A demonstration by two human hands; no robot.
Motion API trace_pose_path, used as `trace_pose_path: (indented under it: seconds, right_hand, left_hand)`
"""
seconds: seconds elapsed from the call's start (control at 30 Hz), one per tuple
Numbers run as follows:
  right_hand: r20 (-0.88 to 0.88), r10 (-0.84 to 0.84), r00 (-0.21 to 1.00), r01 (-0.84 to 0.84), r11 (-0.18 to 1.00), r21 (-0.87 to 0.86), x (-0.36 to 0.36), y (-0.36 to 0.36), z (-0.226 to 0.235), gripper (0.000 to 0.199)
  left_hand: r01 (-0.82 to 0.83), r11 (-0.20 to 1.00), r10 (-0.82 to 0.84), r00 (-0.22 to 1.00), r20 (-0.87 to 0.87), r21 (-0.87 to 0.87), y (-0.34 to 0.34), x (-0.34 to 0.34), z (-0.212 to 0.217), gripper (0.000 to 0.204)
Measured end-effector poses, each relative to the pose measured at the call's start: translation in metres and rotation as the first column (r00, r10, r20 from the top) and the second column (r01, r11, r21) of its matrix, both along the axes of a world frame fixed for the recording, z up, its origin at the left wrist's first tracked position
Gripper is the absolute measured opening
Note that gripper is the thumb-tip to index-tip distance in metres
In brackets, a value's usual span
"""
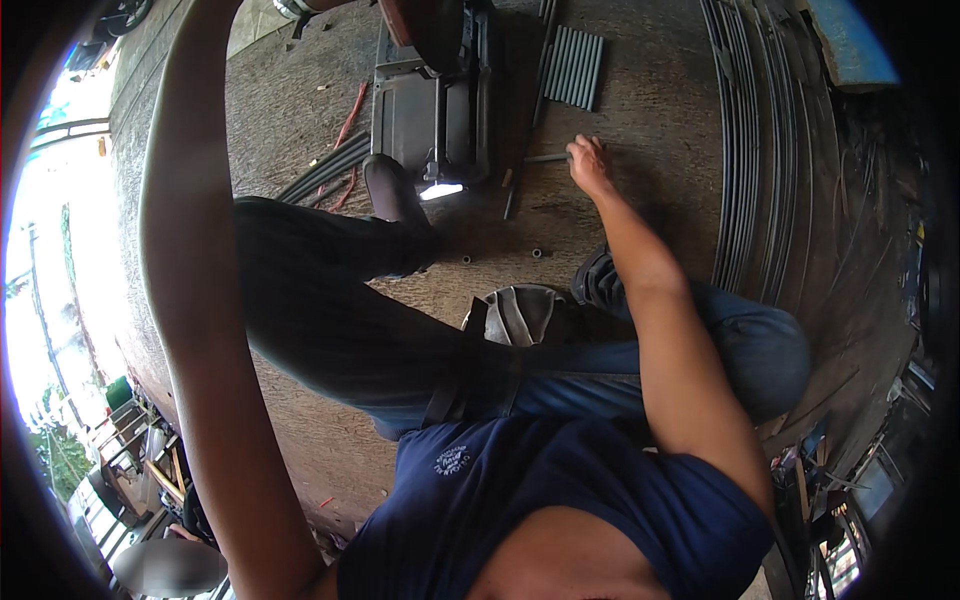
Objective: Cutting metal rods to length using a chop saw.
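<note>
My right hand [589, 163] is low over the wooden floor, its fingers closed round the end of a short grey metal rod [545, 158]. Just beyond it, a flat row of similar short rods [574, 68] lies side by side. Left of centre stands a grey floor machine [408, 125], apparently a cut-off saw, with a reddish-brown part [425, 25] on top. My left arm reaches up along the left side. At the top edge a wrist band [291, 8] and only a sliver of my left hand [325, 3] show; its fingers are hidden.
Long metal rods [735, 150] lie in bundles on the right. More dark rods [325, 170] and red strips [350, 115] are beside the machine on the left. Two small rings [537, 253] sit near my feet. A round ribbed metal object [520, 313] is by my legs.
</note>
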State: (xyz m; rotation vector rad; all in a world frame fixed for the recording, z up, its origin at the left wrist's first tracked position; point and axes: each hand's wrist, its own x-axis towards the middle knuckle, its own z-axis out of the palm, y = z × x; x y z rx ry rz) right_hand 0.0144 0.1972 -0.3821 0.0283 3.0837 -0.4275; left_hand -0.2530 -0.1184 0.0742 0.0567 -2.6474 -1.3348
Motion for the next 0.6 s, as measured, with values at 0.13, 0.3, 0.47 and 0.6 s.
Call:
trace_pose_path:
  seconds: [0.13, 0.3, 0.47, 0.6]
  right_hand:
    - [0.131, 0.014, 0.991, 0.002, 0.993, -0.118, 0.02, -0.001, -0.005, 0.015]
    - [0.171, -0.133, 0.976, 0.164, 0.969, -0.184, 0.031, -0.011, -0.006, 0.021]
    - [0.229, -0.246, 0.942, 0.279, 0.952, -0.125, 0.032, -0.016, 0.004, 0.026]
    - [0.251, -0.375, 0.892, 0.386, 0.922, 0.003, 0.032, -0.03, 0.021, 0.034]
  left_hand:
    - [0.011, 1.0, -0.011, 1.0, 0.002, -0.026, -0.002, -0.01, 0.001, 0.073]
    - [-0.023, 1.0, 0.023, 1.0, 0.002, -0.011, -0.003, -0.044, 0.003, 0.073]
    - [-0.128, 0.228, -0.411, 0.886, -0.215, -0.965, -0.013, -0.055, 0.004, 0.069]
    - [-0.072, 0.983, 0.071, 0.997, -0.011, -0.167, -0.001, -0.038, 0.006, 0.067]
